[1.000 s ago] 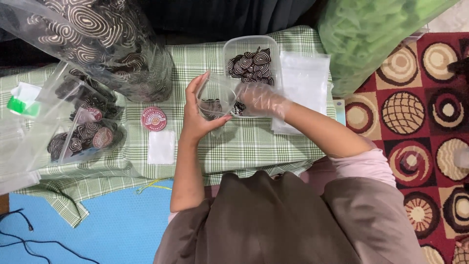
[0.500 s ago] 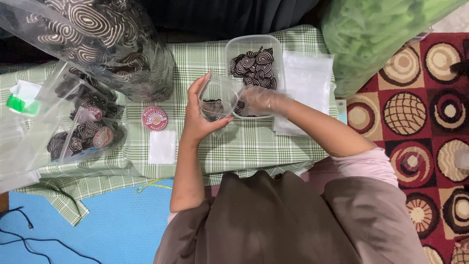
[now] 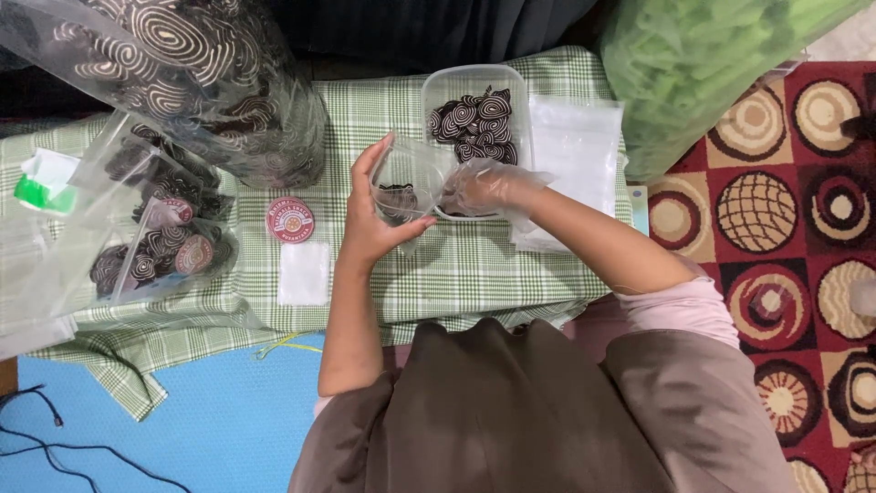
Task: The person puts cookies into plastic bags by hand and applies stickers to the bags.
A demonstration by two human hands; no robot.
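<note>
Head view: left hand (image 3: pixel 379 228) fingers are gripping the clear pouch (image 3: pixel 408 183) open beside the plastic tub (image 3: pixel 436 91); gloved right hand (image 3: pixel 488 187) is pinching spiral chips (image 3: pixel 399 197) into it. Filling step; next needs another reach into the tub.

On the table (image 3: pixel 474 274): tub of spiral chips (image 3: pixel 477 119) at the far middle, stack of pouches (image 3: pixel 577 155) just right of it, round sticker (image 3: pixel 290 219) to the left with a small sheet (image 3: pixel 304 272) nearer, filled bags (image 3: pixel 146 228) at far left.
</note>
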